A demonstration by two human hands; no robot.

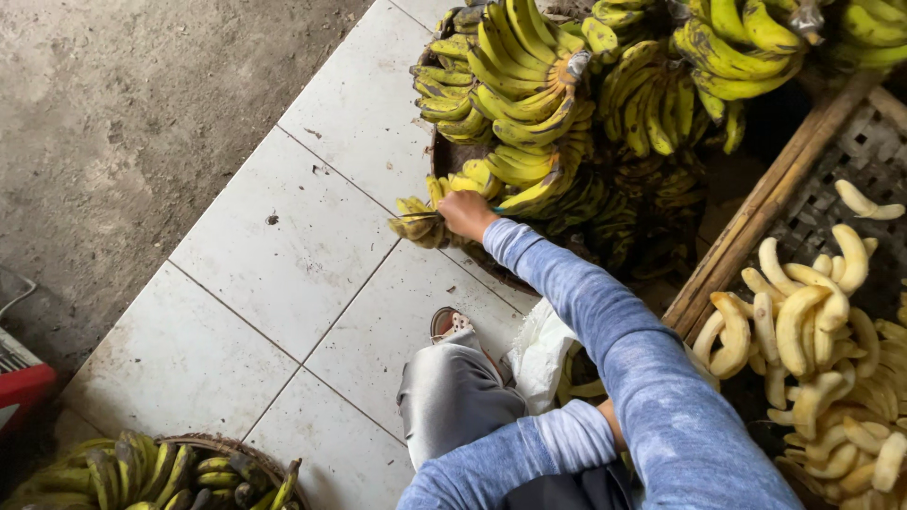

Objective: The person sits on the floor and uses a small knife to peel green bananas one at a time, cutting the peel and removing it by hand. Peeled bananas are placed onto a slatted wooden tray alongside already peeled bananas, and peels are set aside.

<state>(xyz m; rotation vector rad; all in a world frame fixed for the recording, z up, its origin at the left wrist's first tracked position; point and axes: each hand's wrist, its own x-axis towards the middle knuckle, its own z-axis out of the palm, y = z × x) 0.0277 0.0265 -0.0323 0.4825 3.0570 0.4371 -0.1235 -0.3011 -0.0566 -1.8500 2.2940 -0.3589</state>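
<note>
My right hand (465, 213) reaches forward to the pile of yellow-green banana bunches (529, 85) heaped in a round basket. Its fingers are closed on what looks like a thin knife with a teal handle end. The blade lies across a small bunch of bananas (414, 223) at the pile's near left edge, on the white tiles. My left forearm in a blue sleeve (529, 451) crosses my lap toward the right. My left hand is hidden behind my right arm.
Peeled pale bananas (812, 349) lie on a woven tray with a bamboo frame (756, 222) at the right. A second basket of green bananas (179, 472) sits bottom left beside a red object (21, 387). A white bag (540, 349) and my sandalled foot (452, 324) are near my knee.
</note>
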